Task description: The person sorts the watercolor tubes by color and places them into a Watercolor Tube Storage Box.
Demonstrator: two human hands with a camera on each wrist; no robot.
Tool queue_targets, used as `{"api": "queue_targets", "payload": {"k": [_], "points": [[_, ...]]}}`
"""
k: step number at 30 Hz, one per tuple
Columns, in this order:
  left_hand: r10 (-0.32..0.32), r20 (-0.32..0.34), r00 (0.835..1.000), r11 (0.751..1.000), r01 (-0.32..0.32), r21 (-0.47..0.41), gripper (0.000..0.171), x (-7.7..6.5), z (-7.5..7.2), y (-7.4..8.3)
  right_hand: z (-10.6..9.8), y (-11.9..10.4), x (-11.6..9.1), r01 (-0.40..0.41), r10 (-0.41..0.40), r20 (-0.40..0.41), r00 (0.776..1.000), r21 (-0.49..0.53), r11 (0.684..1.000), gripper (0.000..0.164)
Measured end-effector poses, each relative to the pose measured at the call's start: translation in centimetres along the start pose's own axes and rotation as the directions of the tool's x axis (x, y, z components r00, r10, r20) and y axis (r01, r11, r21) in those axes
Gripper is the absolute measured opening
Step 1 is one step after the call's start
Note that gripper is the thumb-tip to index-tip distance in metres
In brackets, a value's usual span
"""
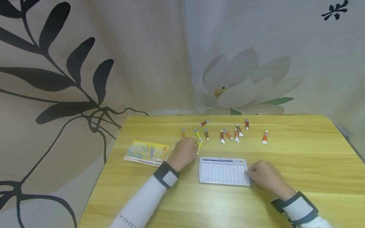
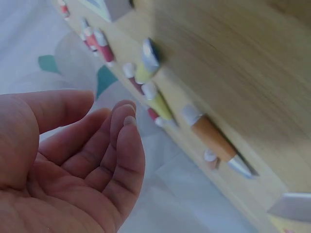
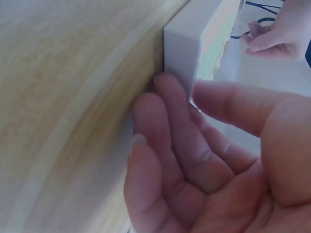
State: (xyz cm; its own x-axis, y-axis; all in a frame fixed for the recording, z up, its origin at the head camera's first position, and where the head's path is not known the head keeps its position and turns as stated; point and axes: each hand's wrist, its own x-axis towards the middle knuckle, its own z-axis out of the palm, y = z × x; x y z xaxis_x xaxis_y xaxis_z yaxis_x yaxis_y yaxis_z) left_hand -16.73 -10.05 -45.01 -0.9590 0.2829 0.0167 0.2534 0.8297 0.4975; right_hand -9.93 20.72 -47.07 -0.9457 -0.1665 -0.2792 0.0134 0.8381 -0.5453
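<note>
My left hand (image 1: 186, 152) is over the table beside the small paint tubes, its fingers loosely bent with nothing between them in the left wrist view. Just off its fingertips lies a yellow-green paint tube (image 1: 200, 146), and an ochre tube (image 1: 183, 133) sits behind the hand. A white slotted tray (image 1: 225, 181) lies flat in front, holding a thin blue-handled brush (image 1: 218, 160) along its far side. At the tray's right edge, my right hand (image 1: 266, 175) pinches the rim, thumb on top and fingers against the side wall.
A yellow paint box (image 1: 148, 152) lies left of my left hand. Several red, orange and brown tubes are scattered along the back, among them an orange tube (image 1: 265, 137) farthest right. Behind the wooden table (image 1: 308, 171) hangs a patterned curtain (image 1: 154, 57).
</note>
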Motion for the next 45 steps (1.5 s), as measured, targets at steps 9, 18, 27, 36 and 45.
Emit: {"api": "queue_targets", "payload": {"k": [9, 18, 27, 36, 45], "points": [[-0.074, 0.074, 0.995, 0.997, 0.073, 0.013, 0.040, 2.4, 0.9, -0.1, 0.0, 0.2, 0.1, -0.024, 0.024, 0.002, 1.000, 0.014, 1.000, 0.028], [-0.115, 0.100, 0.988, 0.991, 0.107, 0.083, 0.027, 3.8, 1.8, 0.0, -0.1, 0.0, 0.0, -0.005, 0.005, -0.006, 1.000, 0.008, 1.000, 0.033], [-0.049, 0.126, 0.991, 0.988, 0.029, 0.153, 0.010, 4.0, 2.1, -0.1, 0.0, 0.1, 0.1, -0.026, 0.026, 0.000, 1.000, 0.013, 1.000, 0.032], [-0.015, 0.159, 0.987, 0.984, -0.014, 0.176, 0.022, 3.8, 1.9, -0.7, 0.2, 0.2, 0.1, -0.038, 0.038, 0.000, 0.999, 0.019, 0.999, 0.030], [0.111, 0.162, 0.981, 0.978, -0.137, 0.155, 0.016, 1.7, 1.1, -0.4, 0.3, 0.3, 0.1, -0.034, 0.034, -0.002, 0.999, 0.013, 0.999, 0.032]]}}
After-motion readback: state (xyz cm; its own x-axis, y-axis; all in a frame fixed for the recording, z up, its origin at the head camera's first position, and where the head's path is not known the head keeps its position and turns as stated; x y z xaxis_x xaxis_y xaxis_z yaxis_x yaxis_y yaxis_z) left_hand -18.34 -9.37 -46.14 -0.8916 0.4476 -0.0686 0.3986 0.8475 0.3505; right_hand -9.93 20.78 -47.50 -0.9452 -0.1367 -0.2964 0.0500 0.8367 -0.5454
